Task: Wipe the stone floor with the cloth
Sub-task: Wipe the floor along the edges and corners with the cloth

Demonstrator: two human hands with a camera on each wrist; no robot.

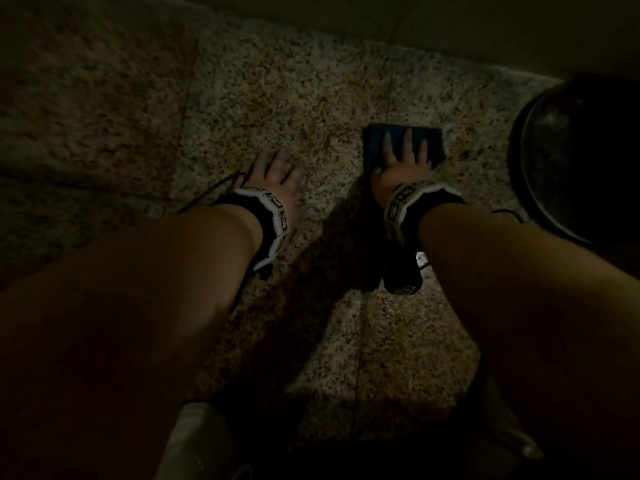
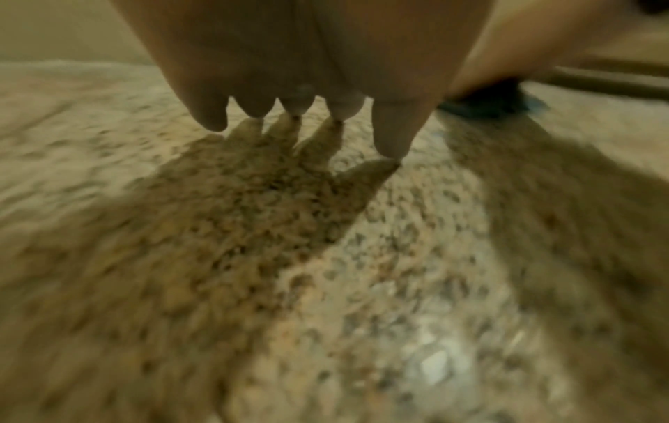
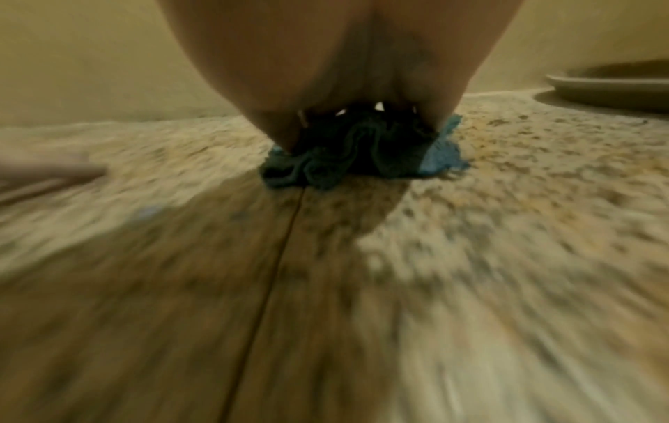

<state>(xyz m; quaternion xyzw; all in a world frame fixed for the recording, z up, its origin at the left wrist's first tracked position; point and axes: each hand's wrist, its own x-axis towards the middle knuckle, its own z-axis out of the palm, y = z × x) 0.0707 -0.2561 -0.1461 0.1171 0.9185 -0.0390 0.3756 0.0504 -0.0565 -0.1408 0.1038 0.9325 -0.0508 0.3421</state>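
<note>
A folded blue cloth (image 1: 434,142) lies on the speckled stone floor (image 1: 284,98). My right hand (image 1: 403,157) presses flat on it with fingers spread. In the right wrist view the cloth (image 3: 439,160) bunches in folds under that palm (image 3: 326,71). My left hand (image 1: 277,171) rests flat on the bare floor to the left of the cloth, fingers spread and holding nothing. Seen from the left wrist, its fingertips (image 2: 393,143) touch the stone (image 2: 416,257), and the cloth (image 2: 485,103) shows at the upper right.
A dark round basin (image 1: 578,161) stands on the floor at the right, close to my right wrist; its rim (image 3: 608,83) shows in the right wrist view. A wall base (image 1: 450,36) runs along the far side. Tile joints (image 3: 275,257) cross the floor.
</note>
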